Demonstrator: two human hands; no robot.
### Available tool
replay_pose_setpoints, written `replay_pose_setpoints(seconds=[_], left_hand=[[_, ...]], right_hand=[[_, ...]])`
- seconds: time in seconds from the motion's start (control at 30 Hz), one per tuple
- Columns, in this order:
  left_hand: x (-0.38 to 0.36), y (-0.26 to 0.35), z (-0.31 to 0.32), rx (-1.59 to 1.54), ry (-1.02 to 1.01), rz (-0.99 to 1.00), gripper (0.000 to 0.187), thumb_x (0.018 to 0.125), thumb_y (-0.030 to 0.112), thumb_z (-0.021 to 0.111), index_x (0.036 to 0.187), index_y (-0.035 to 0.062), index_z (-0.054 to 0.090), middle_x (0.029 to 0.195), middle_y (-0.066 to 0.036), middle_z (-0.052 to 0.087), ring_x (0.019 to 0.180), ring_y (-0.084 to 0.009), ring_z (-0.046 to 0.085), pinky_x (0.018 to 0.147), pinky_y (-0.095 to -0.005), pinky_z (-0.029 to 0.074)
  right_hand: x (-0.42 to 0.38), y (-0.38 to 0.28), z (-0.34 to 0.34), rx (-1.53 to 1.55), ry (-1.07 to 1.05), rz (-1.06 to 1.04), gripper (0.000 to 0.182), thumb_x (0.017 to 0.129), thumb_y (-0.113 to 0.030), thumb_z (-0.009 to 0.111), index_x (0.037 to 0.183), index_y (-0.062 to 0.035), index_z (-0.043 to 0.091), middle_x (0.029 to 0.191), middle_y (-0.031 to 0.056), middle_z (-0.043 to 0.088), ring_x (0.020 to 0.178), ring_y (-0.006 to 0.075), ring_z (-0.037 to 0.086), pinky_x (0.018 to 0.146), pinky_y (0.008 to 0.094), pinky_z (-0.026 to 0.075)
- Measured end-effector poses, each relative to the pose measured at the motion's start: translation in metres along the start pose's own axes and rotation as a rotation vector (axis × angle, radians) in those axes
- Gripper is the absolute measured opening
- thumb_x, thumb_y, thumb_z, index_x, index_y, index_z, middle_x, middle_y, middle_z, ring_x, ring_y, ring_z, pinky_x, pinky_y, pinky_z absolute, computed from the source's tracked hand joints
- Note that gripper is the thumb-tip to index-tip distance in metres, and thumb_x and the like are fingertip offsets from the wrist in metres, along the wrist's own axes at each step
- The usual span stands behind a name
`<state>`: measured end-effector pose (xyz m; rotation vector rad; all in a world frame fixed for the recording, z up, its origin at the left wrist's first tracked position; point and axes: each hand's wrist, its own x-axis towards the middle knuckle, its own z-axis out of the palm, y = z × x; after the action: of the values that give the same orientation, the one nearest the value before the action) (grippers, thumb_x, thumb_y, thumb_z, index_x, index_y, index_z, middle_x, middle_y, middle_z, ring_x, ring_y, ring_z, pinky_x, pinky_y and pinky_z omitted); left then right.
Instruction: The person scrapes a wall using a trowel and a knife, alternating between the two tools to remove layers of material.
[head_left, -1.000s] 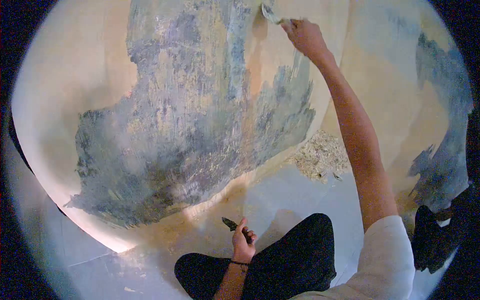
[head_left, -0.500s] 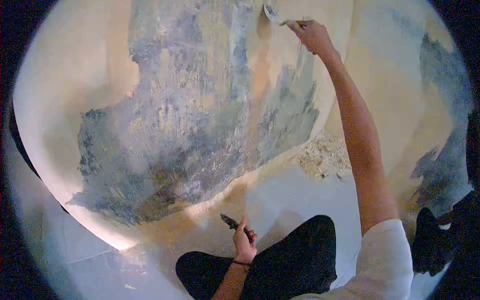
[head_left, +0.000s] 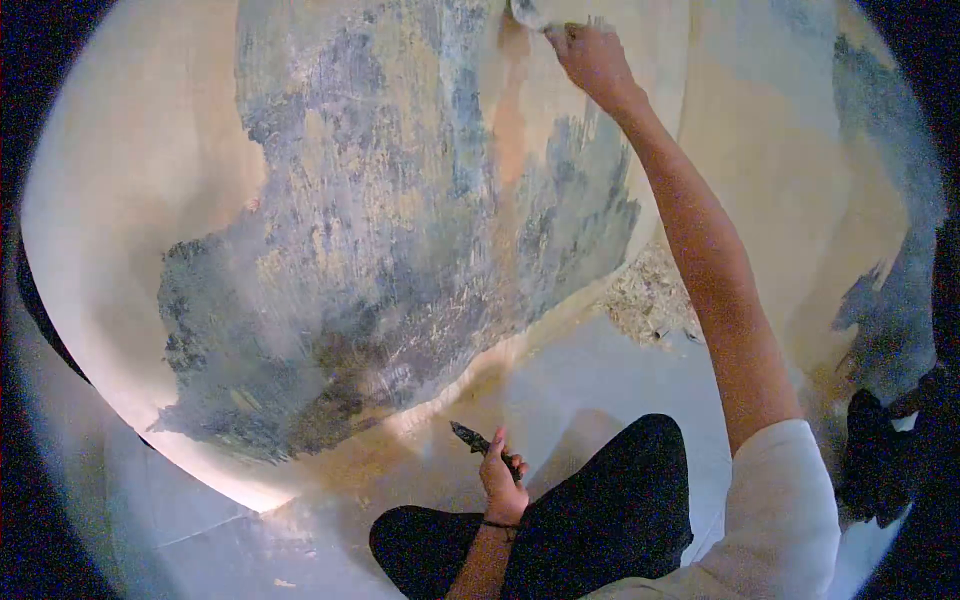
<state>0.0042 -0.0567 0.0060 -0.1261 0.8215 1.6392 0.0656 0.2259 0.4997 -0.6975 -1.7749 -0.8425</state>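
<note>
My right hand (head_left: 592,62) is raised at the top of the curved wall (head_left: 330,230), its fingers closed round a hand tool (head_left: 528,14) with a pale, bluish, curved end. That end lies against the wall surface, cut off by the top of the view. Rough blue-grey patches cover much of the wall, with an orange-beige strip below the tool. Low in front of my lap, my left hand (head_left: 505,475) grips a dark, knife-like tool (head_left: 466,434) with a pointed end, held clear of the wall.
A heap of pale scraps (head_left: 650,298) lies at the wall's foot, by my right arm. My crossed legs (head_left: 600,500) in dark trousers rest on the grey floor (head_left: 560,390). At the right edge, dark clothing of another person (head_left: 880,460) shows beside a second patched wall area (head_left: 890,310).
My right hand and its tool have moved left and slightly up in the view. The view has also shifted a little; my left hand keeps its hold on the dark tool.
</note>
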Motion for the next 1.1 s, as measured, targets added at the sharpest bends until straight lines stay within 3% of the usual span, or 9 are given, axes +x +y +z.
replay_pose_setpoints(seconds=[0.13,0.17,0.27,0.4,0.5,0.6,0.77,0.9,1.1], left_hand=[[-0.013,0.007,0.013,0.006,0.038,0.019,0.019,0.085,0.028,0.066,0.089,0.0118,0.056,0.071,0.003,0.038,0.052,-0.0089,0.04,0.044,-0.0247,0.032],[-0.015,0.007,0.014,-0.01,0.001,0.059,0.021,0.084,0.028,0.067,0.083,0.0132,0.052,0.067,0.003,0.038,0.05,-0.0092,0.04,0.043,-0.0253,0.033],[-0.008,-0.002,0.006,0.01,-0.004,0.045,0.022,0.084,0.028,0.068,0.084,0.0133,0.052,0.065,0.004,0.037,0.049,-0.0092,0.04,0.043,-0.026,0.033],[-0.005,0.001,0.004,-0.002,0.011,0.05,0.023,0.083,0.03,0.069,0.092,0.0119,0.057,0.063,0.005,0.036,0.049,-0.0086,0.04,0.044,-0.0258,0.035],[-0.012,0.009,0.015,0.028,0.059,0.096,0.028,0.082,0.033,0.07,0.094,0.0112,0.058,0.061,0.005,0.036,0.049,-0.0081,0.041,0.044,-0.0251,0.036],[-0.012,0.003,0.013,0.068,0.053,0.127,0.03,0.083,0.035,0.069,0.096,0.0109,0.058,0.061,0.005,0.036,0.049,-0.0081,0.042,0.043,-0.0246,0.035],[-0.018,0.003,0.019,0.213,0.075,0.148,0.029,0.085,0.037,0.066,0.079,0.014,0.049,0.064,0.005,0.037,0.05,-0.0066,0.04,0.043,-0.0238,0.034],[-0.019,0.0,0.018,0.19,0.034,0.244,0.029,0.086,0.04,0.064,0.088,0.0115,0.057,0.064,0.005,0.036,0.05,-0.0067,0.04,0.043,-0.0239,0.034],[-0.004,-0.006,0.001,0.217,0.053,0.168,0.031,0.086,0.039,0.064,0.098,0.0101,0.061,0.061,0.006,0.036,0.049,-0.0069,0.039,0.042,-0.0243,0.034]], right_hand=[[-0.011,-0.014,-0.014,-0.019,-0.061,0.058,0.045,0.092,-0.043,0.047,0.091,-0.0025,0.065,0.073,0.0222,0.063,0.07,0.0429,0.06,0.064,0.0476,0.05],[-0.002,-0.004,-0.009,-0.012,-0.061,0.03,0.046,0.092,-0.045,0.047,0.091,-0.0028,0.066,0.07,0.0201,0.063,0.068,0.0417,0.061,0.064,0.0461,0.051],[0.018,0.015,0.002,0.074,-0.037,0.161,0.044,0.092,-0.045,0.047,0.091,-0.0053,0.066,0.067,0.02,0.063,0.067,0.04,0.062,0.063,0.0445,0.052],[-0.007,-0.004,-0.005,-0.199,0.052,-0.274,0.041,0.092,-0.042,0.05,0.095,-0.0039,0.065,0.068,0.0225,0.062,0.069,0.0389,0.063,0.06,0.0442,0.052],[-0.026,-0.033,-0.028,-0.154,-0.132,0.064,0.037,0.093,-0.038,0.05,0.096,-0.0043,0.063,0.072,0.0219,0.063,0.072,0.0405,0.063,0.063,0.0471,0.051],[-0.019,0.001,-0.016,-0.001,-0.046,-0.055,0.032,0.094,-0.035,0.048,0.097,-0.0058,0.061,0.072,0.0226,0.063,0.072,0.043,0.062,0.064,0.0507,0.05],[-0.074,-0.037,-0.018,-0.006,-0.197,0.113,0.036,0.094,-0.037,0.048,0.106,-0.0055,0.061,0.071,0.0245,0.062,0.068,0.0432,0.062,0.059,0.0524,0.05],[-0.163,-0.061,-0.013,0.039,-0.27,0.208,0.039,0.093,-0.037,0.051,0.112,-0.0042,0.06,0.07,0.0246,0.062,0.065,0.0407,0.062,0.057,0.0503,0.049],[-0.212,-0.074,-0.015,0.17,-0.339,0.283,0.04,0.092,-0.035,0.053,0.118,-0.0048,0.058,0.073,0.0222,0.063,0.064,0.0387,0.062,0.06,0.0476,0.05]])
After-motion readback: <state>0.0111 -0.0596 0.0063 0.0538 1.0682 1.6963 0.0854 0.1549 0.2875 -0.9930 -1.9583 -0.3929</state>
